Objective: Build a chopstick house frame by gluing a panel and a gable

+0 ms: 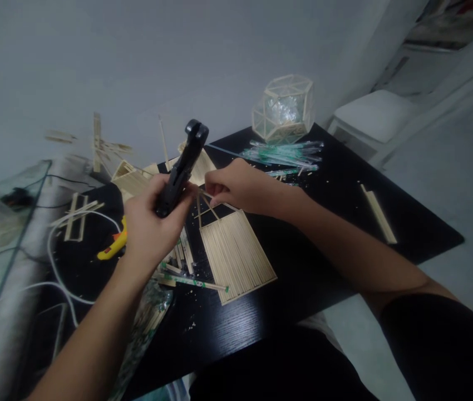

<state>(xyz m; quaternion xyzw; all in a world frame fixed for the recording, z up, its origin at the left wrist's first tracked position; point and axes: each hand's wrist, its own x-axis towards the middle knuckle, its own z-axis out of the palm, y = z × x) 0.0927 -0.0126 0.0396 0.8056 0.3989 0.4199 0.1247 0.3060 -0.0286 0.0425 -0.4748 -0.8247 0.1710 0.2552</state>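
Observation:
My left hand (pixel 151 220) is wrapped round a black hand tool (pixel 184 167) with a rounded two-part end pointing up; I cannot tell its exact kind. Close beside it, my right hand (pixel 236 186) is closed in a pinch on a thin wooden stick (pixel 213 210) above the far edge of a flat panel. That panel (pixel 239 256), made of wooden sticks laid side by side, lies on the black table. A wrapped stick (pixel 195 283) rests across its near left corner. The fingertips of my left hand are partly hidden behind the tool.
Left of my left hand lies a yellow glue gun (pixel 113 246) near a white cable (pixel 55 262). A faceted stick frame (pixel 289 108) stands on the black table (pixel 303 245) at the back, behind plastic-wrapped sticks (pixel 289 153). More sticks (pixel 378 214) lie at the right.

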